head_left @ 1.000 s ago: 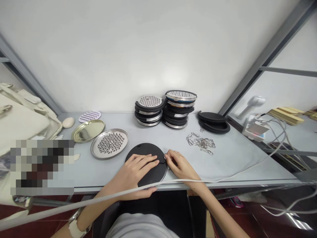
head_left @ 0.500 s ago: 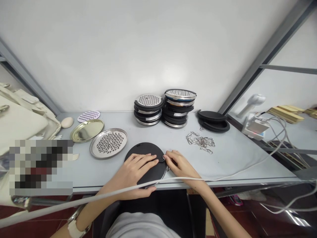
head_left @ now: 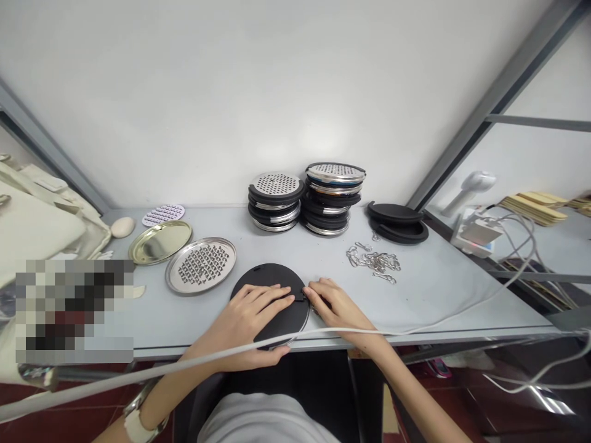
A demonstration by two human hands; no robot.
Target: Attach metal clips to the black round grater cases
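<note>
A round black disc [head_left: 284, 320] with a thin shiny rim lies near the table's front edge. My left hand [head_left: 252, 314] rests flat across its top, fingers stretched and thumb by the near edge. At the disc's right edge, beside a small notch, my right hand [head_left: 330, 301] pinches a small metal snap hook [head_left: 314, 310], mostly hidden by the fingers. Several loose snap hooks [head_left: 378, 263] lie in a pile to the right. A round metal grater plate [head_left: 203, 266] is to the left of the disc.
Behind stand two stacks of graters with black rims, a left stack [head_left: 276, 206] and a right stack [head_left: 333, 203]. Black round holders [head_left: 397, 224] sit farther right. A gold-toned lid [head_left: 160, 242] and a purple-white perforated plate [head_left: 164, 215] lie left. A white cable [head_left: 231, 355] crosses before my arms.
My right fingers have shifted slightly at the disc's edge, and less of the snap hook shows. My left hand stays on the disc. The whole view has moved a little.
</note>
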